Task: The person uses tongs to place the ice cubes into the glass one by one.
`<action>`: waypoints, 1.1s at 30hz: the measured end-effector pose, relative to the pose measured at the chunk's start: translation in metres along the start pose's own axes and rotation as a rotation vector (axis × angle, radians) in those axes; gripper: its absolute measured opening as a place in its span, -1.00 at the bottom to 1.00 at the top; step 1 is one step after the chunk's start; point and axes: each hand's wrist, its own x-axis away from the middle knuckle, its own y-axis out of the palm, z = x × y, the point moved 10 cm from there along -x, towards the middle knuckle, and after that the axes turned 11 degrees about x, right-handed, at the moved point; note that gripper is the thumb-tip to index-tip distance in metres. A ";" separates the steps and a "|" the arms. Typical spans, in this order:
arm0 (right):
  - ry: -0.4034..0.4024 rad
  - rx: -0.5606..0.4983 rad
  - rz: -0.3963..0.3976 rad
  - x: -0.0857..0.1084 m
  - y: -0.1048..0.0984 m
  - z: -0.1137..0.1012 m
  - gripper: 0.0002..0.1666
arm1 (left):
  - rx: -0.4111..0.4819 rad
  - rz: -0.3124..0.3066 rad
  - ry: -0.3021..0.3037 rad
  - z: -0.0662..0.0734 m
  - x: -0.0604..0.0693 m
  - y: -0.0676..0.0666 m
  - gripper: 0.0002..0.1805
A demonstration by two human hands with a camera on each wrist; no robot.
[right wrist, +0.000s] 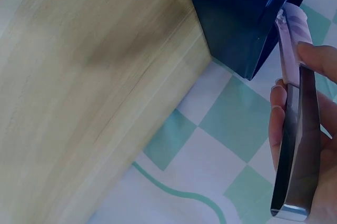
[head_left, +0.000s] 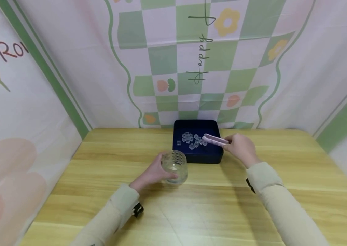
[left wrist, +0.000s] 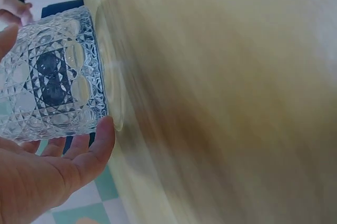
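My left hand (head_left: 156,171) grips a clear patterned glass (head_left: 175,169), its thumb and fingers around the sides. In the left wrist view the textured wall of the glass (left wrist: 52,77) shows close up, with fingers of the left hand (left wrist: 58,176) along it. My right hand (head_left: 241,148) holds metal tongs with lilac tips (head_left: 216,140), reaching over a dark blue tray (head_left: 204,158). Several clear pieces (head_left: 187,137) lie in the tray. The right wrist view shows the tongs (right wrist: 301,145) pressed between thumb and fingers; whether their tips hold a piece, I cannot tell.
The tray stands near the back edge of the light wooden table (head_left: 192,208). Right behind it hangs a green and white checked cloth (head_left: 189,58). Printed cloth (head_left: 16,112) also hangs along the left side, and more on the right.
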 end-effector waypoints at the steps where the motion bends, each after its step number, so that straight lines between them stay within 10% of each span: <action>1: 0.003 -0.005 0.004 0.001 -0.001 0.001 -0.65 | 0.002 0.000 -0.003 0.000 0.000 0.002 0.10; 33: -0.086 -0.133 0.083 0.036 -0.034 -0.022 -0.59 | 0.058 -0.007 0.007 0.006 -0.011 0.044 0.07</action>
